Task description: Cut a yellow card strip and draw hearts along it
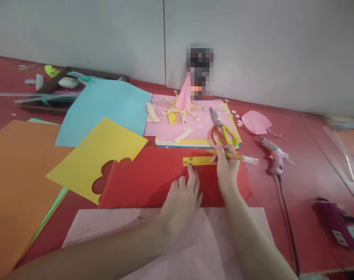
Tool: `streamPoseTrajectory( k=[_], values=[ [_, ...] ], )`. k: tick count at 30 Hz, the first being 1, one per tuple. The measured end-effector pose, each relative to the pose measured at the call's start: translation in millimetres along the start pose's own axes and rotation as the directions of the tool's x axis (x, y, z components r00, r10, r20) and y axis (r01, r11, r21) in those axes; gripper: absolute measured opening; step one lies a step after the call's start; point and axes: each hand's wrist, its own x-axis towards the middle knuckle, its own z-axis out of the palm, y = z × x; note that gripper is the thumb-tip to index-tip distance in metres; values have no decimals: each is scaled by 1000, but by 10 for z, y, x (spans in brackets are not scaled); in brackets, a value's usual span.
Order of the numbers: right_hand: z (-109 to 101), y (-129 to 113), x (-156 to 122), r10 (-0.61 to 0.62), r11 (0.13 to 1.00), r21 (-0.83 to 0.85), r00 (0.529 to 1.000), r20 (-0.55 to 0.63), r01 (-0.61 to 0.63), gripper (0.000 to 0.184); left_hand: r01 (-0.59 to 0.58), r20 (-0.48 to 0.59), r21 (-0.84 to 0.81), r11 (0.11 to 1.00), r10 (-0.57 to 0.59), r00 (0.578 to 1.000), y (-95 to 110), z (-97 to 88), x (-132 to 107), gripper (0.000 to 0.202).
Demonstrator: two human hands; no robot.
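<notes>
My right hand is closed round a yellow pen-like tool with a clear cap, lying crosswise over the right end of a small yellow paper strip. That strip rests on a red paper sheet. My left hand lies flat on the red sheet with fingers stretched out, a fingertip touching the strip's lower left edge. Red and yellow scissors lie just beyond my right hand on a pink sheet.
A pink paper cone with star-marked strips stands at the back. Yellow, blue and orange sheets lie left. A pink glue gun with a black cord lies right, and a purple box beyond it. A pale pink sheet lies near me.
</notes>
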Motion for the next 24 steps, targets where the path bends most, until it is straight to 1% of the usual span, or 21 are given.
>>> streamPoseTrajectory(
  k=[2, 4, 7, 11, 18, 24],
  values=[
    [-15, -7, 1, 8, 1000, 23, 1000, 3, -9, 24, 0, 3, 7, 1000, 0, 1000, 2, -6, -4, 48],
    [-2, -29, -29, 16, 998, 59, 999, 42, -18, 24, -3, 7, 11, 1000, 2, 1000, 2, -7, -10, 46],
    [54, -60, -97, 5, 997, 81, 991, 137, -16, 25, -14, 11, 15, 1000, 13, 1000, 0, -3, -17, 44],
    [121, -31, -139, -9, 999, 41, 964, 266, -2, 28, -26, 3, 27, 999, 26, 1000, -3, 2, -10, 44],
    [121, 20, -120, -10, 998, -52, 962, 272, 26, 28, -17, -5, -5, 1000, 17, 1000, 4, 22, -14, 44],
    [121, 14, -127, -3, 998, -52, 956, 294, 19, 28, -17, -1, -28, 999, 17, 1000, 9, 21, -19, 43]
  ],
)
